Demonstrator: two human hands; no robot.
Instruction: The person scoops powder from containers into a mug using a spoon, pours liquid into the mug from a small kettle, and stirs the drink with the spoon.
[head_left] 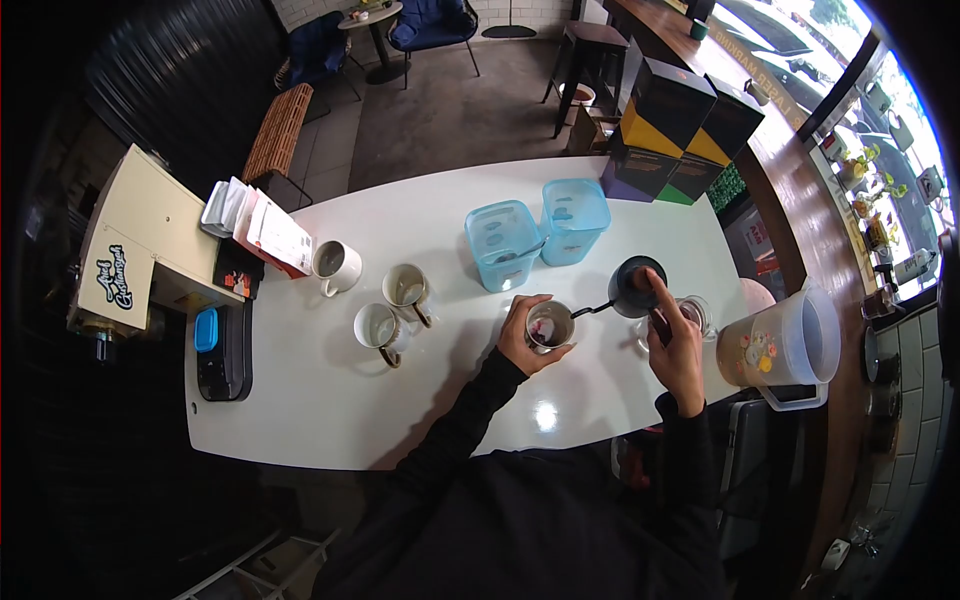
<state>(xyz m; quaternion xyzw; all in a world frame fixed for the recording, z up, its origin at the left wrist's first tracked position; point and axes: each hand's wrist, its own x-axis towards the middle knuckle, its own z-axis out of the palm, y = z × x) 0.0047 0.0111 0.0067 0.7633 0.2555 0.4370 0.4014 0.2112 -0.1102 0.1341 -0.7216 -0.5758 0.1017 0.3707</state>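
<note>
My left hand (522, 338) is wrapped round a light cup (549, 325) that has something dark reddish at its bottom. A dark gooseneck kettle (638, 287) is in my right hand (680, 348), with one finger stretched over its lid. The kettle's thin spout reaches the rim of the cup. Whether liquid flows from it cannot be made out. Partly behind my right hand stands a clear glass vessel (697, 312).
Left of the cup stand three mugs, one of them a white mug (337, 268). Beyond are two blue containers (503, 247). A clear pitcher (775, 343) stands at the right edge, boxes (668, 118) at the back right, a cream machine (150, 240) at the left.
</note>
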